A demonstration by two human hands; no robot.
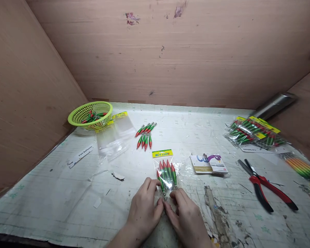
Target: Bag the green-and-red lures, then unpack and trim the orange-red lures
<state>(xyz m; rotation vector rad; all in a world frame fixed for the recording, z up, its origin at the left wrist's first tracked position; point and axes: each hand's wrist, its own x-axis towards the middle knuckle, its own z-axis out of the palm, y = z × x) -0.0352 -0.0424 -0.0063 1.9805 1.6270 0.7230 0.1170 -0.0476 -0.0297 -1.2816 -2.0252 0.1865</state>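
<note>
A clear plastic bag (167, 157) with a yellow header reading "BCT LURE" lies in front of me, several red and green fishing lures (166, 170) inside it. At its lower left, my left hand (146, 203) has curled fingers gripping the bag's edge. My right hand (184, 212) pinches the lower right side, and both thumbs come close together at the bottom, by the lures' metal hooks. Beyond the bag, loose red and green lures (145, 136) lie in two rows on the table.
A green basket (72, 119) with more lures stands back left, beside empty header bags (124, 129). At right are filled lure packs (255, 131), red-handled pliers (267, 187), printed cards (209, 163) and a metal cylinder (275, 105). Wooden panels (155, 69) enclose the table.
</note>
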